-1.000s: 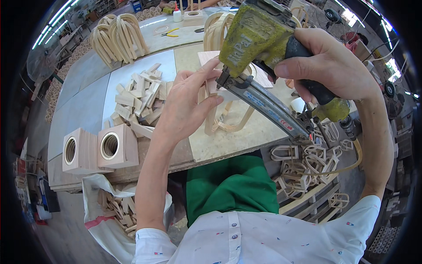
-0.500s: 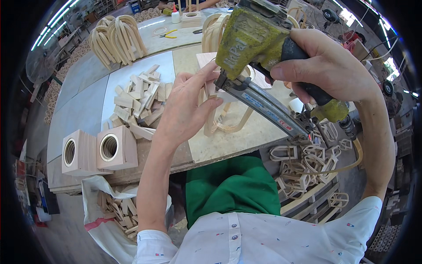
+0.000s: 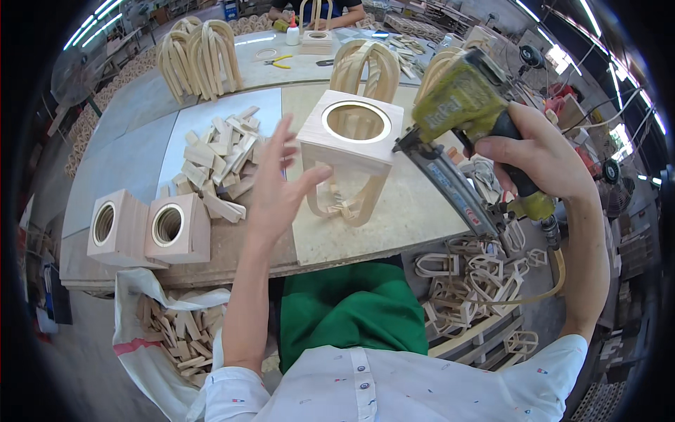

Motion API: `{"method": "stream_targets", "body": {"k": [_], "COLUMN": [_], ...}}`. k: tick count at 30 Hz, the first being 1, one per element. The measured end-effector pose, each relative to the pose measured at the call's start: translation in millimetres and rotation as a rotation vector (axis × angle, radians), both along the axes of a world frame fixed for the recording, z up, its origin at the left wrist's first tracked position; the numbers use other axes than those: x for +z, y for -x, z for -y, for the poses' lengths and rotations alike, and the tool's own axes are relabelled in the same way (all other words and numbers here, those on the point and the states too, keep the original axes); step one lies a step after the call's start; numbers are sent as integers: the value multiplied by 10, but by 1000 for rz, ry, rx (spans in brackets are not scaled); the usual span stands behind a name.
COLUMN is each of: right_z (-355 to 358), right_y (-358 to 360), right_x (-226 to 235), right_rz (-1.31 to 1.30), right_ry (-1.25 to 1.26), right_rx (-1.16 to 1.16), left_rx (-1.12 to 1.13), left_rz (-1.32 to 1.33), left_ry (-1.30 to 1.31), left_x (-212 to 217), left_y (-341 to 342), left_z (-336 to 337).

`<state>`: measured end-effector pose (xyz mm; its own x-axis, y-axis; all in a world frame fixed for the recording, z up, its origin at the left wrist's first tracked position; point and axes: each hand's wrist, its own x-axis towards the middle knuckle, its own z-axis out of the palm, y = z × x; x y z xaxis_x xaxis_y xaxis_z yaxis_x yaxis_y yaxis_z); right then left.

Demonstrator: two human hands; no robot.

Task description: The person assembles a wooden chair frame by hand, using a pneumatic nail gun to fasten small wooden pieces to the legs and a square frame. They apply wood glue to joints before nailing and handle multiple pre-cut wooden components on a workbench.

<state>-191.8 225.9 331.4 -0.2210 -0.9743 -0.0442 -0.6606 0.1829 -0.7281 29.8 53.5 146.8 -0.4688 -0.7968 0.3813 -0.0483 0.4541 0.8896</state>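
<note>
Left hand (image 3: 281, 186) open, right hand (image 3: 545, 158) clenched

yellow-green nail gun (image 3: 460, 105), pale wooden stand (image 3: 349, 151), green apron (image 3: 351, 313).

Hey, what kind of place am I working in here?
Most likely a woodworking workshop. Your right hand holds a yellow-green pneumatic nail gun against a pale wooden box frame with a round hole, beside a pile of small wooden offcut blocks.
</note>
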Motion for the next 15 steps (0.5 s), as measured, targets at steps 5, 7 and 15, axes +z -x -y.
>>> {"method": "stream_targets", "body": {"k": [5, 7, 15], "right_z": [-93, -88, -190], "right_y": [96, 101, 271], "right_x": [2, -1, -16], "right_rz": [4, 8, -10], "right_ry": [8, 1, -59], "right_rx": [-49, -66, -131], "left_rx": [-245, -212, -234], "left_rz": [-383, -447, -553], "left_ry": [-391, -374, -406], "left_x": [-90, -125, -158], "left_y": [350, 426, 613], "left_z": [-157, -202, -333]}}
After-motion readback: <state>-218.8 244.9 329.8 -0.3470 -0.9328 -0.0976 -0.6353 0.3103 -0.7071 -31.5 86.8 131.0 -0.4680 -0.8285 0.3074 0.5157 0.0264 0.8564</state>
